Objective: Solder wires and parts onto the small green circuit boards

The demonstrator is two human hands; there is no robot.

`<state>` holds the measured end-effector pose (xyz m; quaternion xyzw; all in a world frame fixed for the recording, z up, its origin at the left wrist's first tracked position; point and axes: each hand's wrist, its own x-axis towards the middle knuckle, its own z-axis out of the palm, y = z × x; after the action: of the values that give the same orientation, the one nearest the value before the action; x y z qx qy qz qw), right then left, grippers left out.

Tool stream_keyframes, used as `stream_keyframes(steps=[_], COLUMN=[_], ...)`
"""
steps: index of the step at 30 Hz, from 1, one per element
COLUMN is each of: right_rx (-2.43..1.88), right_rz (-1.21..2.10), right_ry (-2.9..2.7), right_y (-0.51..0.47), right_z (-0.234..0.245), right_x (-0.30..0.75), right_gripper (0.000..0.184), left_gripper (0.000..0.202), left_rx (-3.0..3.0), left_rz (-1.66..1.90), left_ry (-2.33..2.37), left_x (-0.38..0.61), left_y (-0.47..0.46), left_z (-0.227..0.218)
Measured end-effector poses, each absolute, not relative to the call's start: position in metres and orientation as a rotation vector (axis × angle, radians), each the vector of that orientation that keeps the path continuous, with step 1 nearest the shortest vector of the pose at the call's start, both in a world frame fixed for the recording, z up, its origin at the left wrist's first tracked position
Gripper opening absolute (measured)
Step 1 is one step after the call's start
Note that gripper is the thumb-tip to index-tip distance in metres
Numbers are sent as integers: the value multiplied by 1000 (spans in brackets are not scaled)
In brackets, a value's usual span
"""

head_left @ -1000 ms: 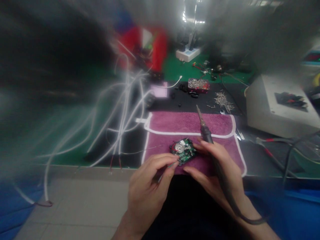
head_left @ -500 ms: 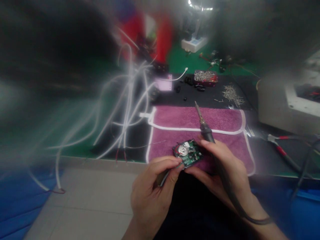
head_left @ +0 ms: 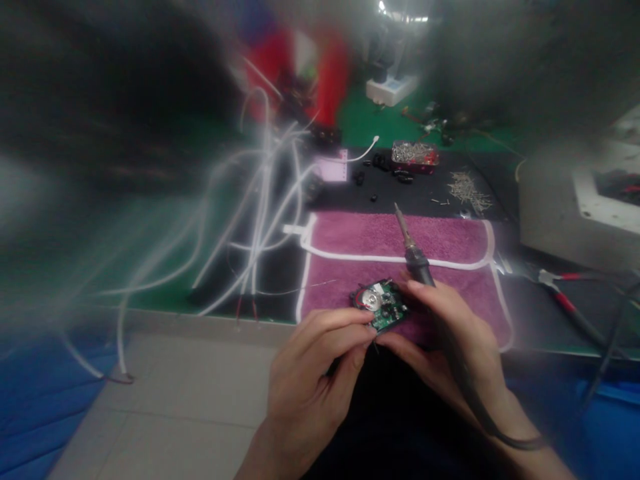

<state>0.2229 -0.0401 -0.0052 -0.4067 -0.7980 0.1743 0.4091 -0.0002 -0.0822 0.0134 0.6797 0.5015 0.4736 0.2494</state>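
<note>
A green circuit board (head_left: 393, 308) with a round silver part sits in a dark frame, tilted between both hands above the purple towel (head_left: 345, 280). My left hand (head_left: 317, 370) is closed at the board's near left corner, fingers over its edge and thumb below. My right hand (head_left: 463, 333) grips a soldering iron (head_left: 419, 263) whose bare tip points up and away from the board. The same hand's thumb and fingertips rest at the board's right and near edges. What lies under the left fingers is hidden.
Several white cables (head_left: 260, 200) sprawl at the left. Beyond the towel are a tin of small metal pins (head_left: 415, 155), a loose pin pile (head_left: 469, 192) and black bits. Red-handled pliers (head_left: 560, 290) lie right, near a grey box (head_left: 560, 207). A white power strip (head_left: 393, 89) stands behind.
My left fingers have shifted from a pinch at the board's corner to lying further over its near edge. My right hand keeps the soldering iron; the whole view has slid slightly.
</note>
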Motion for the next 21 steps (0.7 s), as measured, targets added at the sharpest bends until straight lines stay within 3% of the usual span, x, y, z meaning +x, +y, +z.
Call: stream_keyframes(steps=[15,21], right_rx=[-1038,-1004], right_rz=[406,399], right_ry=[-1985,-1980], right_y=[-42,-40], right_z=[-8,-4], right_x=[222,221], right_gripper=[75,71], left_gripper=[37,41], left_rx=[1435,1628], left_rz=[1445,1442], left_ry=[1435,1408], left_x=[8,4], left_y=[-84,-84], left_z=[3,4])
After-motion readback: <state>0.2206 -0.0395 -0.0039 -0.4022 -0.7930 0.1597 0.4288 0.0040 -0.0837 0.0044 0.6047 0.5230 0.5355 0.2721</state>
